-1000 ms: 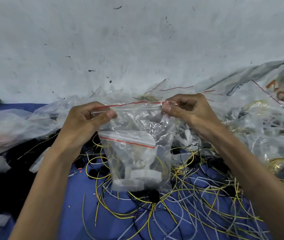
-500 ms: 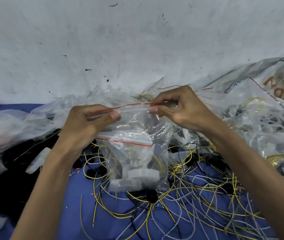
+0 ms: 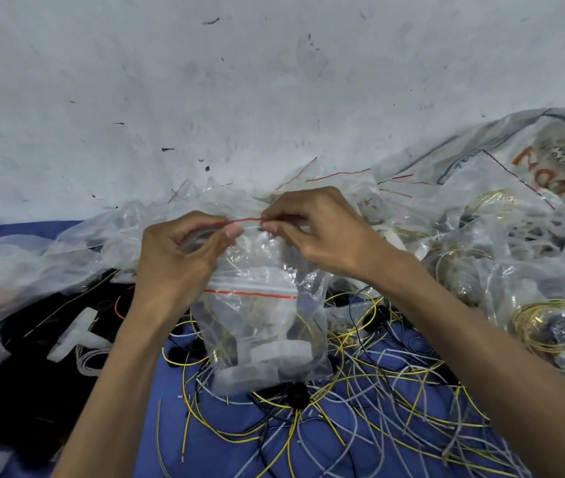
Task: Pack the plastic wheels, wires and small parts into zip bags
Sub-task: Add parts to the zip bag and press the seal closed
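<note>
I see blue cloth (image 3: 225, 443) strewn with loose yellow, white and black wires (image 3: 377, 401). Clear zip bag (image 3: 267, 322) held just above it, white wheel (image 3: 281, 351) inside. Left hand (image 3: 177, 257) and right hand (image 3: 319, 232) pinch its red seal strip (image 3: 243, 220), thumb against forefinger, close together.

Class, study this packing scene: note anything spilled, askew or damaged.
Loose yellow, white and black wires lie tangled across the blue surface beneath the held zip bag. Nothing looks damaged.

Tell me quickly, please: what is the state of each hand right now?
Left hand: closed, pinching the top edge of the zip bag.
Right hand: closed, pinching the same top edge.
</note>
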Available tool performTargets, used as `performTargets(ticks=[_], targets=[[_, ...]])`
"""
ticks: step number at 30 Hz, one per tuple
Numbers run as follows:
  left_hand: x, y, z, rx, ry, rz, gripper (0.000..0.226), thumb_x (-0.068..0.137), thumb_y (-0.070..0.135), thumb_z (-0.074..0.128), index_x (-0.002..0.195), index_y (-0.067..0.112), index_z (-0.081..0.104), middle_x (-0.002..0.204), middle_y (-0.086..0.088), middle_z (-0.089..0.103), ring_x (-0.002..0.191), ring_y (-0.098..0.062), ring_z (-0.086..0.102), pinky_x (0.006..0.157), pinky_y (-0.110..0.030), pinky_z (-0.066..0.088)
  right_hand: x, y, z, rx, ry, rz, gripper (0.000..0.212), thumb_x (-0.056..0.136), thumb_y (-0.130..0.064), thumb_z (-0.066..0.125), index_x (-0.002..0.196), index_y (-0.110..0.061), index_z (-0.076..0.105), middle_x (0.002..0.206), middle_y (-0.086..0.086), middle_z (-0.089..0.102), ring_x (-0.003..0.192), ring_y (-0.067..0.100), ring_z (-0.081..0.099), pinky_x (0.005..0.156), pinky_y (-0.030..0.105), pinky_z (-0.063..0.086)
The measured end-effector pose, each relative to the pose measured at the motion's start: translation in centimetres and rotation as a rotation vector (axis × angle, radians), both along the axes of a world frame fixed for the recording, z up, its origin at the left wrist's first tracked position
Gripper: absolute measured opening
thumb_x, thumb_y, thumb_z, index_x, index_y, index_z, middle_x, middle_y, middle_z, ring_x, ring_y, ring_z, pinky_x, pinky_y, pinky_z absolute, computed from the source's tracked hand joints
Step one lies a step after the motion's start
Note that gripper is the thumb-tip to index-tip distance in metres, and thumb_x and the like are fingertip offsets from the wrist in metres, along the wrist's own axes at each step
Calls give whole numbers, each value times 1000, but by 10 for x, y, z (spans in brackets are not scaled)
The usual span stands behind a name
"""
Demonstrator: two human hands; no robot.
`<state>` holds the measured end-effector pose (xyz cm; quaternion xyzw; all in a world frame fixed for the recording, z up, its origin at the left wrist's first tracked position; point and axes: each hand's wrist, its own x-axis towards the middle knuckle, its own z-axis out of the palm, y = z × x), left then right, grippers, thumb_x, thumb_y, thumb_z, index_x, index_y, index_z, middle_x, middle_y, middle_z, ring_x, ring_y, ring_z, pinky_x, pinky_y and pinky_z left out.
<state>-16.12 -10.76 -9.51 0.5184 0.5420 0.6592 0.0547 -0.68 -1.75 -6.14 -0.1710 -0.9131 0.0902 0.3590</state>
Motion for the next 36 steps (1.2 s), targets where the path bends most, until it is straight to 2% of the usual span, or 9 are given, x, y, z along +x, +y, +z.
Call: performTargets(ticks=[3,10,16,21,23,26,28,31,36], targets=[[8,1,1,12,29,17,5,76,18,73,80,14,72,70,14,71,66,-1,65,66,-13,51,-4,-5,1,33,-53,-24,15,89,-22,60,98,-13,69,87,1,71,77,18,64,70,39,51],[19,0,1,-20,159,112,17,79,14,72,69,27,67,72,24,68,62,5,62,57,-7,45,-2,-14,4,133,-134,-169,5,84,-21,58,85,-22,63,74,-1,66,74,25,59,62,32,44],[12,-5,11,-68,129,23,12,80,20,70,73,29,65,73,21,69,69,7,62,63,-6,45,-2,-21,13,156,-178,-140,14,90,-27,54,98,-27,66,89,-6,68,85,20,60,66,34,47],[13,-7,12,-75,261,139,21,80,8,69,72,24,58,77,12,64,73,11,58,63,0,39,-10,-30,15,244,-188,-147,10,90,-20,53,97,-22,58,93,-6,58,88,22,56,59,30,33],[13,-9,14,-89,363,222,23,78,8,71,72,27,59,79,7,64,73,1,58,64,-3,38,-12,-34,15,322,-210,-182,10,84,-14,54,93,-21,56,91,-6,58,83,22,54,57,29,28],[16,-14,19,-127,496,323,36,77,13,71,67,43,54,72,15,59,67,-6,56,65,-18,42,-13,-40,17,413,-253,-231,20,74,-11,56,80,-21,41,80,-5,48,71,20,41,58,29,25],[20,-16,19,-159,576,404,30,79,13,70,69,39,60,71,12,59,70,-17,59,62,-29,42,-11,-42,19,414,-270,-228,20,73,-11,56,80,-22,40,80,-4,50,75,22,49,61,29,30],[19,-19,19,-168,631,506,17,79,8,65,73,23,67,69,5,53,65,-24,51,58,-31,34,-13,-44,17,494,-275,-242,14,78,-10,52,88,-21,52,79,-5,46,83,23,56,60,31,32],[19,-19,19,-145,640,506,34,77,-2,58,65,27,44,64,8,37,62,-23,40,57,-31,29,-22,-48,16,626,-302,-294,19,77,-6,50,87,-21,53,89,-3,58,82,23,56,61,31,25]])
